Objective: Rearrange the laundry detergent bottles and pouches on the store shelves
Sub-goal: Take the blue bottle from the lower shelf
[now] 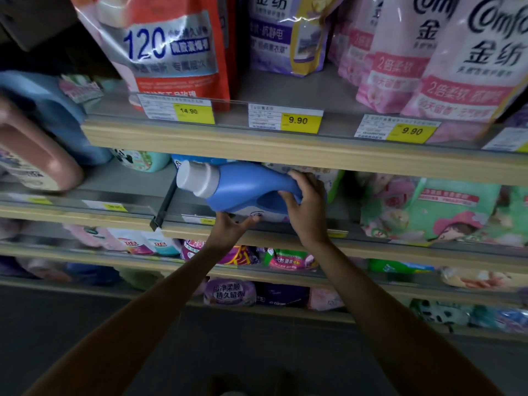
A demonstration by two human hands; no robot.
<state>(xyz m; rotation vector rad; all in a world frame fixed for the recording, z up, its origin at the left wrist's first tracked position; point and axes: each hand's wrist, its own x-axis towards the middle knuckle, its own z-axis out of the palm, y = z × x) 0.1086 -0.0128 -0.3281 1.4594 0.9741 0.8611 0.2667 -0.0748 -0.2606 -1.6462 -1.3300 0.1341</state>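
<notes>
— blue detergent bottle (245,190), where is it?
— lying tipped on its side at the front edge of the middle shelf (257,232), grey cap (194,178) pointing left.
— who has it?
— right hand (307,210) is wrapped round the handle; left hand (231,227) props it from below, fingers spread under the body, not closed round it.
— what crowds it?
— a black divider (164,205) just left of the cap, a green pouch (434,210) to the right, a pale pouch behind the bottle (label too hidden to read). pink bottle (37,158) sits blurred at the shelf's left end.
— above?
— upper shelf edge (257,144) overhangs, carrying yellow price tags (300,120), a red pouch (171,47) and pink pouches (445,61).
</notes>
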